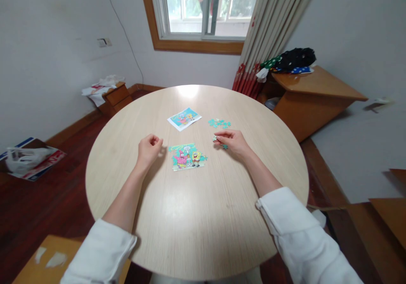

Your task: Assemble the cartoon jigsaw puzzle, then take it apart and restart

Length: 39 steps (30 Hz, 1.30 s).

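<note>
My right hand (233,142) pinches a small jigsaw puzzle piece (215,138) between thumb and fingers, just above the table. Another turquoise piece (225,146) lies under that hand. To its left sits a partly joined jigsaw puzzle (187,157) with pink, white and yellow cartoon figures and uneven edges. My left hand (150,148) is curled closed beside the puzzle's left edge, with nothing visible in it. Beyond my right hand lies a loose cluster of turquoise pieces (218,123). A printed picture card (184,118) with the same figures lies behind the puzzle.
All of this rests on a round, pale wooden table (190,225). A wooden cabinet (320,85) with dark cloths stands at the right, by a curtain (266,30). A small wooden stand (117,98) is at the back left, and a wooden stool (47,260) at the lower left.
</note>
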Each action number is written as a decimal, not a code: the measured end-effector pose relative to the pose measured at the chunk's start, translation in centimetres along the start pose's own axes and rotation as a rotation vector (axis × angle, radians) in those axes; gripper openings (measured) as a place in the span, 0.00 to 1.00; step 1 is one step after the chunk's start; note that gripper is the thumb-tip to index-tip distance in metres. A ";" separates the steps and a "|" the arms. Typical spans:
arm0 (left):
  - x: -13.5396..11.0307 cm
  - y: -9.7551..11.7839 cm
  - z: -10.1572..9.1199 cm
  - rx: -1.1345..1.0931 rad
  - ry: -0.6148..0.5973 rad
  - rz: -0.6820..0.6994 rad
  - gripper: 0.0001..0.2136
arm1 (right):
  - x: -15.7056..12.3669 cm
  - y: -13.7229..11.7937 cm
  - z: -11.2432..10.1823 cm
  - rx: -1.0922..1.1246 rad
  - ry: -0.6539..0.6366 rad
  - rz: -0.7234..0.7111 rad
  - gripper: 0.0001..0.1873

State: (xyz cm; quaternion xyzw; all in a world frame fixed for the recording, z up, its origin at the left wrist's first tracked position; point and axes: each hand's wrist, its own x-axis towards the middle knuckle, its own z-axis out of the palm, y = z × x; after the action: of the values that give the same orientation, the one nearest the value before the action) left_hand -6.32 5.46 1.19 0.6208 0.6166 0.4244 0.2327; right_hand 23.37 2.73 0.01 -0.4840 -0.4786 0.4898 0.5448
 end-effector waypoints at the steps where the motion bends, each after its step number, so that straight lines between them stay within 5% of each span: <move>1: 0.0 0.0 0.0 0.000 -0.002 0.004 0.08 | 0.0 0.0 0.0 0.002 -0.005 -0.011 0.24; 5: 0.0 -0.3 0.0 0.001 -0.006 0.017 0.08 | -0.1 -0.2 0.0 -0.020 -0.019 -0.037 0.27; 16: -0.2 0.2 0.0 -0.018 0.005 0.008 0.08 | -0.2 -0.7 0.2 -0.153 -0.069 -0.052 0.14; 22: -0.1 0.1 0.1 -0.026 0.004 0.015 0.08 | -0.9 -1.4 0.7 -0.251 -0.241 -0.069 0.16; 31: -0.3 0.4 0.2 -0.022 -0.026 0.011 0.08 | -2.4 -1.9 2.0 -0.182 -0.421 0.198 0.11; 39: -0.2 -0.1 0.2 -0.020 -0.062 0.051 0.09 | -2.2 -1.7 2.1 -0.342 -0.520 0.097 0.08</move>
State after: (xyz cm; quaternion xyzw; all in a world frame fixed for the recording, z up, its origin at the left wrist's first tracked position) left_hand -6.17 5.36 0.91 0.6470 0.5888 0.4167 0.2470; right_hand 21.22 0.54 1.81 -0.4495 -0.6537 0.5348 0.2909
